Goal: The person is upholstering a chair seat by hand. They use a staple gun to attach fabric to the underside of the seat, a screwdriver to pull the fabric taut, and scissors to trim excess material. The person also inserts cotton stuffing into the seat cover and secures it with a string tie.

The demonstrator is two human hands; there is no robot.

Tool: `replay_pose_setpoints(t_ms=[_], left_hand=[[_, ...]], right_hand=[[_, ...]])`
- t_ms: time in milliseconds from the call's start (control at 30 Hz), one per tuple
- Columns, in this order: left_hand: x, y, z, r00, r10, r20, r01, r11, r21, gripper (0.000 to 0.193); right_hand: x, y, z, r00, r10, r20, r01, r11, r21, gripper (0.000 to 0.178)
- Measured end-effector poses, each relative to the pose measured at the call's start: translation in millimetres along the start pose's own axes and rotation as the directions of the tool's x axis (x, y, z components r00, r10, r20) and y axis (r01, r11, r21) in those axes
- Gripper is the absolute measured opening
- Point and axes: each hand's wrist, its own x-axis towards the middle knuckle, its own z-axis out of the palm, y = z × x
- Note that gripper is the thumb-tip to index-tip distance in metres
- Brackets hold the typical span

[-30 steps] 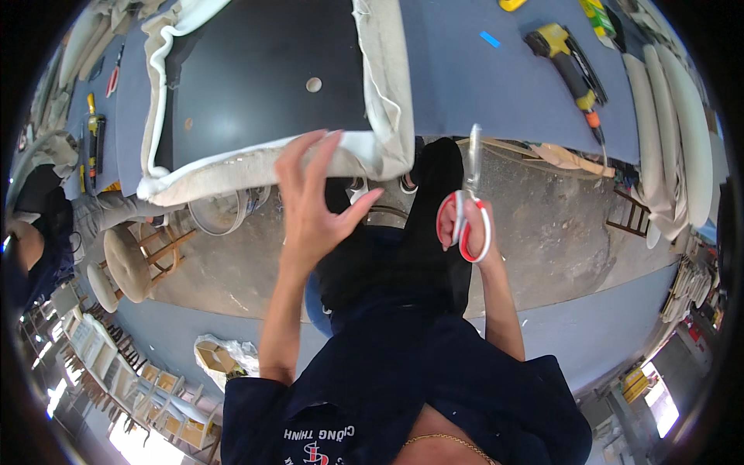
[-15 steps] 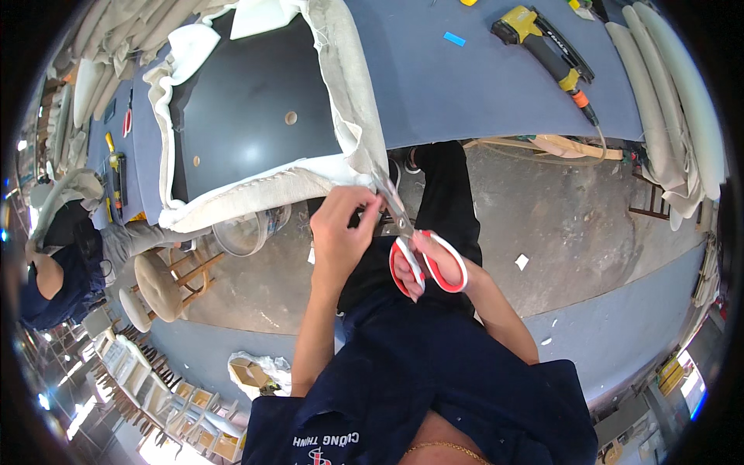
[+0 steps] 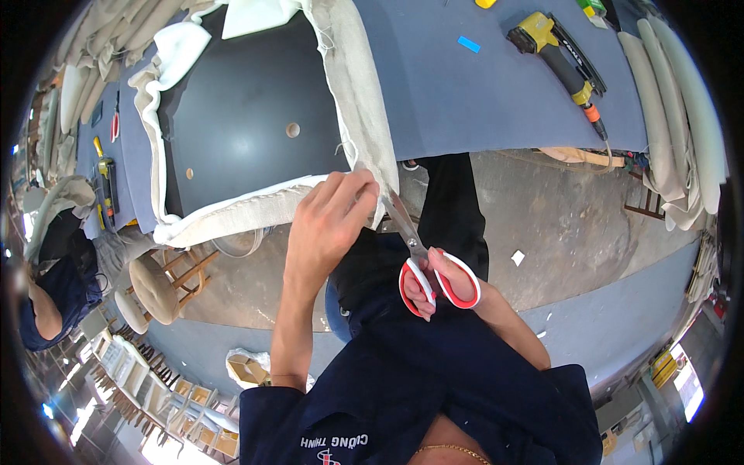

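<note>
A seat panel lies upside down at the table's near edge, its black board facing up. Beige fabric and white padding wrap over its edges, with loose threads at the right side. At the near right corner my left hand has its fingers closed on the fabric, which they partly hide. My right hand is closed around scissors with red and white handles. The scissor blades point up toward that same corner, just right of my left fingers; their tips are against or very near the fabric.
On the blue-grey table, a yellow and black staple gun with a hose lies right of a small blue strip. Fabric-covered pieces stack at far right. Leftward are a person and a round-seated stool.
My left hand has moved up onto the corner fabric, turning its back upward. My right hand and the scissors have shifted slightly right and nearer to me. The view has shifted a little.
</note>
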Motion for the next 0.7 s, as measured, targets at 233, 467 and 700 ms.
replay_pose_setpoints(t_ms=[233,467,700], left_hand=[[-5.6,5.3,12.8,0.985,-0.07,-0.155,0.057,0.994,-0.089,0.02],[-8.2,5.4,15.3,0.867,-0.491,-0.084,0.397,0.783,-0.479,0.016],[-10.8,-2.2,22.8,0.832,-0.551,-0.067,0.385,0.66,-0.645,0.015]], right_hand=[[11.1,-7.0,2.3,0.998,-0.005,-0.055,0.002,0.998,-0.06,0.071],[3.3,-3.4,-4.9,0.985,-0.023,-0.171,-0.023,0.964,-0.265,0.067],[-3.1,-22.0,-17.1,0.995,0.096,-0.033,-0.1,0.981,-0.164,0.071]])
